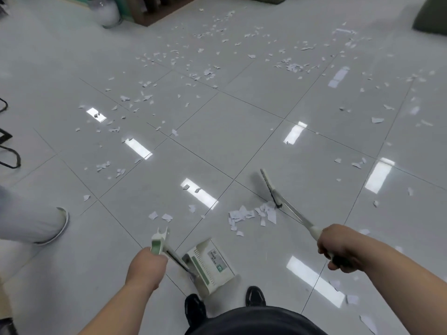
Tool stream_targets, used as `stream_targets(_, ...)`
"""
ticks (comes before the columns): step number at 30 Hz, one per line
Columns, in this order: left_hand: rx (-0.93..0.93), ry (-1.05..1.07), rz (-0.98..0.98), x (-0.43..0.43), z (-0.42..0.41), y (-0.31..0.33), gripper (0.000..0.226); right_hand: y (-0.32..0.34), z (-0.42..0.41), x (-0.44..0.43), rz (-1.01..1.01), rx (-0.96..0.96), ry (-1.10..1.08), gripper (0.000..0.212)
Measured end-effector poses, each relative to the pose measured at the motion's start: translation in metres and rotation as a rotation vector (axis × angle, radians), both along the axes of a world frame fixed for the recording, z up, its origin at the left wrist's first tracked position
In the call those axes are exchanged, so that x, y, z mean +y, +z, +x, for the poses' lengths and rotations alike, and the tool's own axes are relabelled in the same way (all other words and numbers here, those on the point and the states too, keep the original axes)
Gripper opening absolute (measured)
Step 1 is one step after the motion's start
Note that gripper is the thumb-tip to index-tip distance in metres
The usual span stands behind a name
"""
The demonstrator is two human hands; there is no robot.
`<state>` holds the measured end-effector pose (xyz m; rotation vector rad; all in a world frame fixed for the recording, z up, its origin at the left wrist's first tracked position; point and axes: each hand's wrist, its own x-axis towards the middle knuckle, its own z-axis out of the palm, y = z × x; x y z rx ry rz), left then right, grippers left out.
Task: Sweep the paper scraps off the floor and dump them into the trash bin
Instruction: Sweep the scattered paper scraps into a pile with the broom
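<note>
Paper scraps lie heaped near the broom; right hand grips its handle, left hand grips the dustpan handle.

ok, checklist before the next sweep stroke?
1. Right hand grips broom handle: ok.
2. Left hand grips dustpan handle: ok.
3. Broom head beside scrap pile: ok.
4. Dustpan mouth faces the pile: cannot tell.
5. Rest of floor swept: not ok, loose scraps scattered widely.
6. Trash bin located: cannot tell, none in view.
</note>
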<state>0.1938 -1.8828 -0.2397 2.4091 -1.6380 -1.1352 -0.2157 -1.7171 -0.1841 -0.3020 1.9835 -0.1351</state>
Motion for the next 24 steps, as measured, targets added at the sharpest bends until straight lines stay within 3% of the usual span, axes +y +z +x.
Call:
stream_targets(7,0.027,-0.005,0.017,-0.021,0.019,-0.010,0.012,-0.014,0.026,0.012,0.214,0.006,0.011,0.005)
stream_targets(11,0.058,-0.016,0.047,-0.037,0.048,-0.020,0.012,-0.008,0.067,0.000,0.207,-0.068,-0.045,0.005)
stream_targets(16,0.079,-0.034,0.071,-0.063,0.108,-0.021,0.009,0.000,0.141,-0.047,0.191,-0.139,-0.159,0.007)
stream_targets(24,0.210,0.102,0.090,-0.125,0.216,-0.028,0.005,0.001,0.277,-0.150,0.234,-0.232,-0.181,0.006)
